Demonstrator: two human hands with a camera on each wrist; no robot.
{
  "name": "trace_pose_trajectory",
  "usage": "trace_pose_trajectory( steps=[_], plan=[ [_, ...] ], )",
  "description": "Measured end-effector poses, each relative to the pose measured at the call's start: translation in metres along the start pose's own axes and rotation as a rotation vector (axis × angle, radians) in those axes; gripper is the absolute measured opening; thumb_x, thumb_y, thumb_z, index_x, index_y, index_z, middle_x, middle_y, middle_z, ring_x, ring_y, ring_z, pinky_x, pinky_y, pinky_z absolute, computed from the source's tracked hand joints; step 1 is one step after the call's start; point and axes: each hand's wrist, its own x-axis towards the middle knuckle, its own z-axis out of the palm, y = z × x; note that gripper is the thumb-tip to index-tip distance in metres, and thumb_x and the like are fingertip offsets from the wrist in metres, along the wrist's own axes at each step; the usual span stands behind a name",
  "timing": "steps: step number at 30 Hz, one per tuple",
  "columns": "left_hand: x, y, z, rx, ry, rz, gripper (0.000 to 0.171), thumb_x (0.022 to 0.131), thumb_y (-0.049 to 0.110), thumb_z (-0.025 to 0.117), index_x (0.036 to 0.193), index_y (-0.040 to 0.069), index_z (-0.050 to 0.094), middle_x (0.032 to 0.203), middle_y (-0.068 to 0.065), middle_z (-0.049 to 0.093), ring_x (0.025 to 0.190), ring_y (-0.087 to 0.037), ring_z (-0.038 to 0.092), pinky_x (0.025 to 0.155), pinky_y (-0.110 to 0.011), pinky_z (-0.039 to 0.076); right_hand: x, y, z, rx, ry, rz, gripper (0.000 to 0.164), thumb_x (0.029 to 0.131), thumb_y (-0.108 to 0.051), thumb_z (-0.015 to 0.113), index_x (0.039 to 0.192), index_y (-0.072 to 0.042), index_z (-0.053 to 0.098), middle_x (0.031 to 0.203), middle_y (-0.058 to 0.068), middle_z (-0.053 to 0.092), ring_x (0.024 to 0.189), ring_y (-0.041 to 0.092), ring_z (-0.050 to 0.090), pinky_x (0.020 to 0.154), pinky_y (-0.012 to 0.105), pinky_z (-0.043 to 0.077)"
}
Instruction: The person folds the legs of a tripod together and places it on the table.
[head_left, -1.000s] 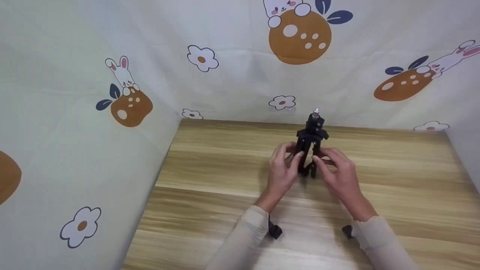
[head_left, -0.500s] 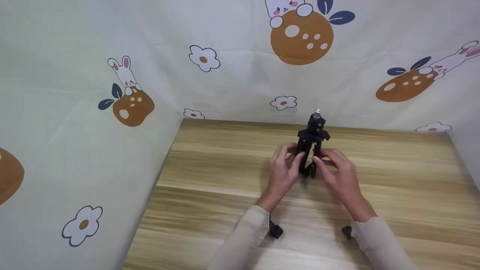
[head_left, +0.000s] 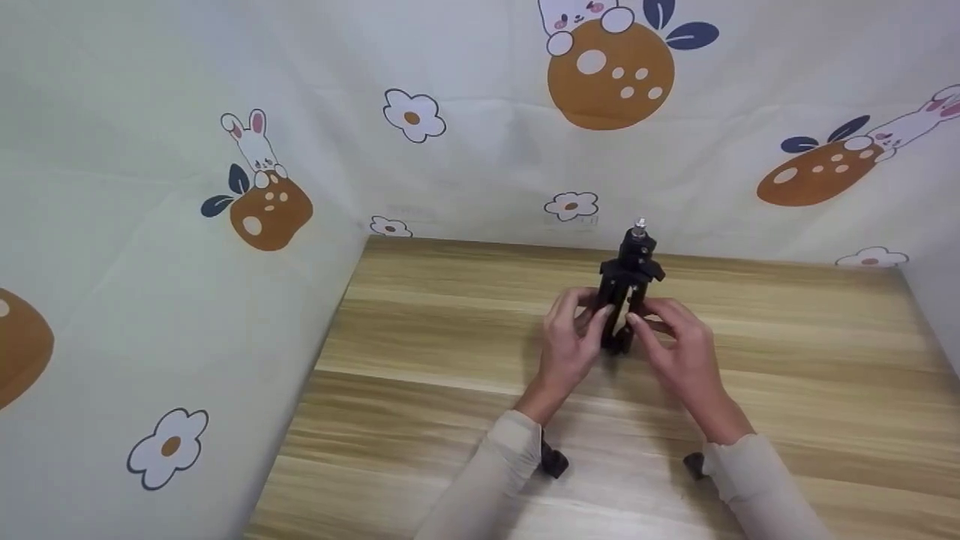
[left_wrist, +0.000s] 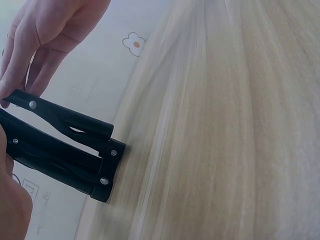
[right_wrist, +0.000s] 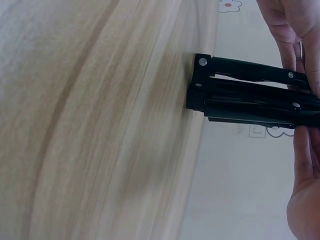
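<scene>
Sleeves [head_left: 487,465] of pale fabric come nearest, well in front of the black tripod [head_left: 628,274], with a small black piece [head_left: 553,461] at each cuff. Left hand [head_left: 570,337] is at the tripod's left side, its fingers curled round a leg; the right hand [head_left: 681,341], at the tripod's right side, narrowly pinches another leg between thumb and fingers. Between both hands the tripod stands upright on the wood-grained counter [head_left: 450,315], its legs close together and a silver screw [head_left: 640,227] at its top. Behind the tripod is a pale printed cloth [head_left: 487,165].
</scene>
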Motion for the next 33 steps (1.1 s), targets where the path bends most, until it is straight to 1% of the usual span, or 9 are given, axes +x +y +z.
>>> trace_pose_trajectory(
  steps=[5,12,19,24,29,31,33],
  plan=[
    [0.0,0.0002,0.0004,-0.012,-0.005,-0.006,0.019,0.104,0.012,0.073,0.117,-0.002,0.067,0.111,-0.017,0.07,0.108,-0.025,0.073,0.1,-0.031,0.065,-0.0004,0.0022,0.0013,-0.005,0.009,-0.001,0.021,0.095,0.004,0.08,0.115,-0.002,0.08,0.111,0.012,0.079,0.105,0.002,0.072,0.089,0.017,0.065],
    [-0.0011,-0.0002,0.0015,-0.049,-0.012,-0.015,0.018,0.104,0.009,0.072,0.117,-0.002,0.067,0.112,-0.017,0.069,0.109,-0.025,0.073,0.101,-0.031,0.065,-0.0005,0.0023,0.002,-0.003,0.007,0.017,0.02,0.096,0.001,0.08,0.116,-0.002,0.08,0.11,0.011,0.079,0.105,0.0,0.072,0.089,0.018,0.065],
    [-0.0012,0.0013,0.0013,-0.027,-0.005,-0.031,0.019,0.104,0.011,0.073,0.115,-0.004,0.067,0.107,-0.017,0.069,0.106,-0.023,0.073,0.1,-0.029,0.065,-0.0005,0.0037,0.0035,0.012,0.01,0.002,0.02,0.094,0.004,0.08,0.114,-0.001,0.081,0.109,0.013,0.078,0.107,0.001,0.072,0.09,0.019,0.066],
    [-0.0015,-0.0003,0.0006,-0.026,-0.004,-0.017,0.019,0.104,0.011,0.073,0.115,-0.004,0.067,0.107,-0.017,0.069,0.106,-0.024,0.074,0.1,-0.031,0.065,-0.0014,0.0056,0.0063,-0.007,0.028,-0.005,0.022,0.092,0.007,0.082,0.112,0.0,0.081,0.108,0.014,0.079,0.105,-0.001,0.071,0.088,0.017,0.065],
    [-0.0018,-0.0024,-0.0004,-0.05,-0.014,-0.015,0.019,0.104,0.011,0.073,0.115,-0.004,0.066,0.108,-0.019,0.069,0.108,-0.025,0.074,0.101,-0.033,0.065,-0.0031,0.0053,0.0083,-0.032,0.045,-0.006,0.023,0.089,0.009,0.083,0.11,0.001,0.08,0.106,0.014,0.079,0.103,-0.003,0.07,0.087,0.014,0.064],
    [-0.0018,-0.0029,-0.0013,-0.054,-0.024,-0.023,0.02,0.105,0.011,0.072,0.115,-0.004,0.067,0.11,-0.019,0.069,0.109,-0.026,0.074,0.102,-0.033,0.065,-0.0038,0.0042,0.0084,-0.043,0.053,-0.006,0.022,0.089,0.009,0.084,0.109,0.001,0.081,0.105,0.014,0.079,0.102,-0.002,0.071,0.086,0.013,0.064],
    [-0.0016,-0.0031,-0.0029,-0.045,-0.034,-0.029,0.019,0.105,0.011,0.072,0.116,-0.004,0.067,0.11,-0.018,0.07,0.11,-0.025,0.075,0.102,-0.031,0.064,-0.0046,0.0028,0.0086,-0.046,0.059,-0.006,0.022,0.087,0.009,0.085,0.108,0.001,0.081,0.104,0.014,0.08,0.099,0.002,0.073,0.084,0.014,0.065]
  ],
)
